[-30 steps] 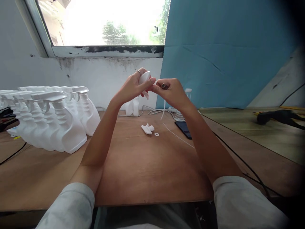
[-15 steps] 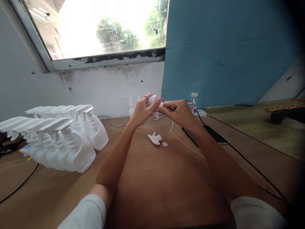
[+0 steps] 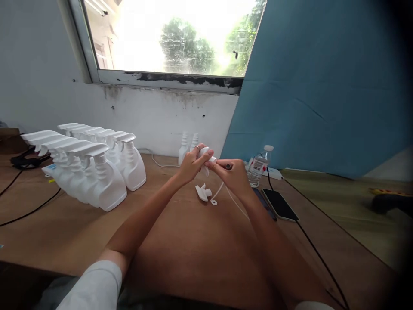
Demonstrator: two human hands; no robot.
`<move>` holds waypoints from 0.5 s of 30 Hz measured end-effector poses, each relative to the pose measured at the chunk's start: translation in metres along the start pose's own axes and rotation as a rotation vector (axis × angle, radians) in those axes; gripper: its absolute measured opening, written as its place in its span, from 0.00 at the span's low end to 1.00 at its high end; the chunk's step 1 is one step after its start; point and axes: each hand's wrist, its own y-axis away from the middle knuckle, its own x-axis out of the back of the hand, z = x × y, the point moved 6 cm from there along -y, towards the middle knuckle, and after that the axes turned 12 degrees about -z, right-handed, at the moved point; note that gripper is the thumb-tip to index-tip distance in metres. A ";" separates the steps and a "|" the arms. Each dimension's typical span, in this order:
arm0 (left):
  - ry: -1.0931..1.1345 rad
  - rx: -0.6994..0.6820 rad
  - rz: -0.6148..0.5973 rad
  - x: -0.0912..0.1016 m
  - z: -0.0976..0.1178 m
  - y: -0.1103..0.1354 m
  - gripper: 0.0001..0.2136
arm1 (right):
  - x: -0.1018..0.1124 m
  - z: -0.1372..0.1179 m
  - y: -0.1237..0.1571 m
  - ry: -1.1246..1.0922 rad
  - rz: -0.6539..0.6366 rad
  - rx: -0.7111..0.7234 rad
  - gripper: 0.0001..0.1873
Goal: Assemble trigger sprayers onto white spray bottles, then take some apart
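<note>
My left hand (image 3: 192, 163) grips a white spray-trigger head (image 3: 204, 153) held up over the wooden table (image 3: 180, 241). My right hand (image 3: 232, 174) pinches the head's other end, fingers closed, and a thin white dip tube (image 3: 218, 190) hangs down from that hand. On the table just below lie a loose white trigger piece (image 3: 202, 192) and a small white ring washer (image 3: 213, 202).
Two rows of white spray bottles (image 3: 93, 168) stand at the left. Two small white bottles (image 3: 189, 144) stand by the wall. A water bottle (image 3: 259, 165), a phone (image 3: 279, 205), a white cable (image 3: 159, 163) and black cables (image 3: 29, 211) also lie about. A blue panel (image 3: 322, 86) rises at the right.
The view has swung right and tilted; my hands stay together on the spray head and sit a little lower in the picture.
</note>
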 end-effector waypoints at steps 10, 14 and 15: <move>0.401 0.461 -0.091 -0.018 -0.093 0.065 0.16 | -0.083 0.048 0.037 -0.388 -0.534 -0.346 0.33; 0.382 0.532 -0.185 -0.023 -0.124 0.090 0.14 | -0.111 0.065 0.073 -0.455 -0.544 -0.403 0.32; 0.385 0.539 -0.202 -0.024 -0.128 0.093 0.14 | -0.115 0.066 0.079 -0.454 -0.552 -0.402 0.31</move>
